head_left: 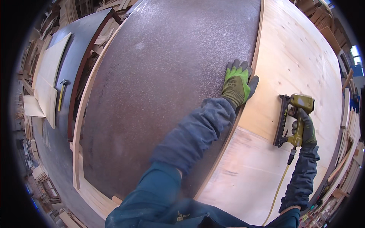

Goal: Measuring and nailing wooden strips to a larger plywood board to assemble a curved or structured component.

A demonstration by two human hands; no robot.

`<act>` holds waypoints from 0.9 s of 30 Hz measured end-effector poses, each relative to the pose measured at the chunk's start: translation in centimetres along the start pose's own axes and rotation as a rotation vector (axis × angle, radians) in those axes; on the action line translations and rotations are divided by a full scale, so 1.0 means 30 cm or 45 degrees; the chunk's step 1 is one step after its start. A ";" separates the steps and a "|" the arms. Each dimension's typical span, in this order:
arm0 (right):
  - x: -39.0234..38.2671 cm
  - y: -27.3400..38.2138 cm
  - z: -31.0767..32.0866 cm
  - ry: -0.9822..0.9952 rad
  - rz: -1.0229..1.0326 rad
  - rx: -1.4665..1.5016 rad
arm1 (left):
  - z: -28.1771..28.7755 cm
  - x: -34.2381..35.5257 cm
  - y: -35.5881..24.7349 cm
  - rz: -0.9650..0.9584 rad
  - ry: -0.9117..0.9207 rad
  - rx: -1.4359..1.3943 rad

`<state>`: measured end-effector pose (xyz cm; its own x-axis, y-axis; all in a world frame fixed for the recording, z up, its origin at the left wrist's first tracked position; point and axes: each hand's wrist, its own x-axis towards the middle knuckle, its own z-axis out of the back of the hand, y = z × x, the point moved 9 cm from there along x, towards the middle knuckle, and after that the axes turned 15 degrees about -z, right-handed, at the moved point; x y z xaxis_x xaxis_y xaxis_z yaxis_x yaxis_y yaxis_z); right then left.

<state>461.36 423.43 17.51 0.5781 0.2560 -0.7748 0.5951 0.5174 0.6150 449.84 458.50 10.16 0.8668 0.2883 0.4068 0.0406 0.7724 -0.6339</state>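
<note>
Along the far left, lengths of timber (pixel 69 14) lie heaped beyond a dark board (pixel 84 32) with a reddish-brown edge. Pale plywood pieces (pixel 47 79) overlap along the left side of that board, the lowest piece turned at an angle to the others. A hammer (pixel 61 97) with a yellow handle lies between them and the board's right edge, its head pointing away from the person.

Next comes a large brown panel (pixel 152 87), its surface speckled and shiny, with a light wooden rail (pixel 78 129) curving along its left edge. The left grip (pixel 236 84), a hand in a green and grey glove, is open and laid palm down by the panel's right edge. Its fingers point away from the person, and its thumb reaches across the narrow wooden strip (pixel 259 41) there.

Right of the strip, light plywood sheets (pixel 292 57) meet at a seam. Over them, near the seam, is an olive-green nail gun (pixel 299 131); whether it touches the wood, I cannot tell. The right grip (pixel 310 131), in a dark glove, is closed around its handle. A yellowish hose (pixel 280 184) runs from the handle's base toward the sheets' near edge.
</note>
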 end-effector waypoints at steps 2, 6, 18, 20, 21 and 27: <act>0.016 -0.088 0.035 0.000 -0.007 0.036 | -0.044 -0.005 0.002 -0.017 0.062 0.130; 0.060 -0.159 0.080 0.102 -0.045 0.131 | -0.032 -0.026 -0.013 -0.018 0.030 0.199; -0.511 0.010 -0.856 -0.126 1.487 -1.622 | 0.082 0.067 0.029 0.008 0.425 0.189; -0.508 -0.196 -0.966 0.157 1.676 -1.740 | 0.009 0.102 -0.023 -0.004 0.493 0.063; -0.476 -0.265 -0.977 0.165 1.659 -1.656 | -0.023 0.107 -0.058 -0.033 0.418 0.039; -0.418 -0.308 -1.053 0.458 1.645 -1.686 | -0.012 0.065 -0.029 0.040 0.288 0.158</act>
<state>430.99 441.24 16.91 0.0248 0.9959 -0.0874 -0.9113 0.0584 0.4076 451.67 458.19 11.28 0.9563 0.1900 0.2222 -0.0372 0.8328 -0.5523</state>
